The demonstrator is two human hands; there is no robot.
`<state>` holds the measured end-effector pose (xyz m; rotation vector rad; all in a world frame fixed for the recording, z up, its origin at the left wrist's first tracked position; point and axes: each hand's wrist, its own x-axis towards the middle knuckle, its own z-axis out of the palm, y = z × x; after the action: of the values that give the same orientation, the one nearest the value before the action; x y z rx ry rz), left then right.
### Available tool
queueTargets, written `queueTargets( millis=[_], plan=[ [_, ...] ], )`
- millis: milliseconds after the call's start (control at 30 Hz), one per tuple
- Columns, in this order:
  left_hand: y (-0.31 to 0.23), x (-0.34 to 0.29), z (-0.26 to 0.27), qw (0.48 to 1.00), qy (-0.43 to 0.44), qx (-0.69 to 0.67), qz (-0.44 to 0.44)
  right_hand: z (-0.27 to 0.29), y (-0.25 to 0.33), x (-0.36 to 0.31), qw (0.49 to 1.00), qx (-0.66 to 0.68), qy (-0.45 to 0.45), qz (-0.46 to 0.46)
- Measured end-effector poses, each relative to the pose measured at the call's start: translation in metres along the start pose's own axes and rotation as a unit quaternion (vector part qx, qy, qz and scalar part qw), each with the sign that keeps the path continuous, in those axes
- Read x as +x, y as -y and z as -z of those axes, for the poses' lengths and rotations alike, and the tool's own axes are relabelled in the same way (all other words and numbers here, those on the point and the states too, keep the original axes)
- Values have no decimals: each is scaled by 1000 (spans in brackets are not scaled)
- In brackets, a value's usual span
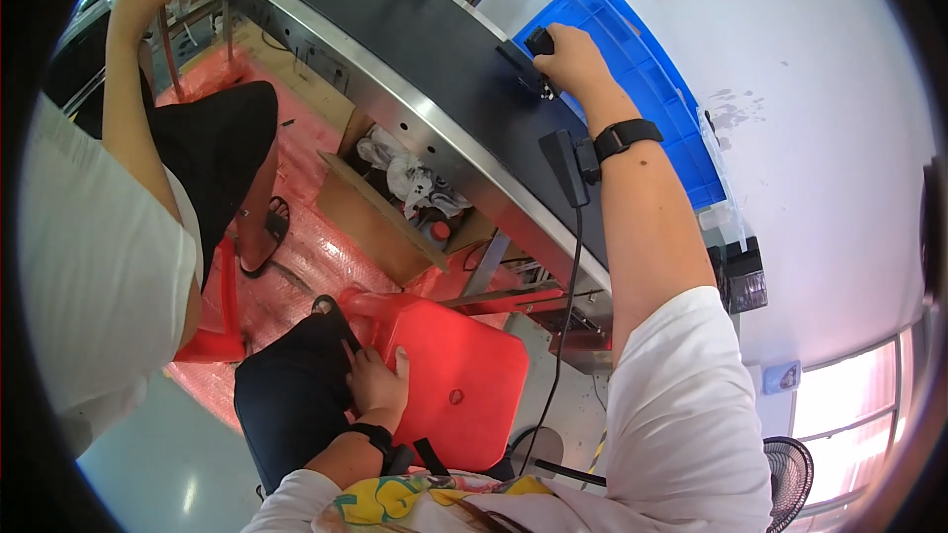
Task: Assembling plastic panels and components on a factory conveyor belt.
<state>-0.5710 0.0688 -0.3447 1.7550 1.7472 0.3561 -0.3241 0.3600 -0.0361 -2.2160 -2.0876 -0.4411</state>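
Note:
My right hand [575, 64] reaches over the black belt-like work surface [434, 49] to its far edge. Its fingers are closed on a small black part [539, 41], largely covered by the hand. Touching or just below it is a flat black piece [517, 67]; I cannot tell whether the two are joined. Low in the view, my left hand [380, 382] lies with fingers stretched and thumb apart, between my dark-clothed leg [296, 385] and the red plastic stool [454, 375]. Nothing shows in it.
Beyond the work surface stands a blue plastic bin [632, 49]. Beside my right wristband [627, 138], a black wedge-shaped device [567, 166] trails a cable. Underneath is a cardboard box [370, 207] with crumpled plastic. A co-worker's arm [138, 118] is at the left; a fan [787, 479] stands lower right.

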Motion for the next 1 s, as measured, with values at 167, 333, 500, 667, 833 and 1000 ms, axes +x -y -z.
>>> queueTargets(
  millis=[167, 333, 500, 667, 833, 1000],
  plan=[
    [2, 0, 3, 999, -31, 16, -7, -9, -6, 1, 995, 17, 94, 1],
    [1, 0, -2, 999, -29, 10, -8, -1, -26, -9, 982, -3, 179, -57],
    [9, -3, 6, 1000, -24, 9, 13, -8, -28, -18, 972, -2, 217, -88],
    [-2, 3, -2, 1000, -4, -2, 0, 6, -46, -35, 975, -88, 182, -93],
    [2, 0, 5, 1000, 2, -2, 8, 10, -24, -18, 990, -59, 109, -69],
    [6, -1, -2, 999, -31, 2, -26, 0, -10, 10, 999, -20, 24, 15]
  ],
)
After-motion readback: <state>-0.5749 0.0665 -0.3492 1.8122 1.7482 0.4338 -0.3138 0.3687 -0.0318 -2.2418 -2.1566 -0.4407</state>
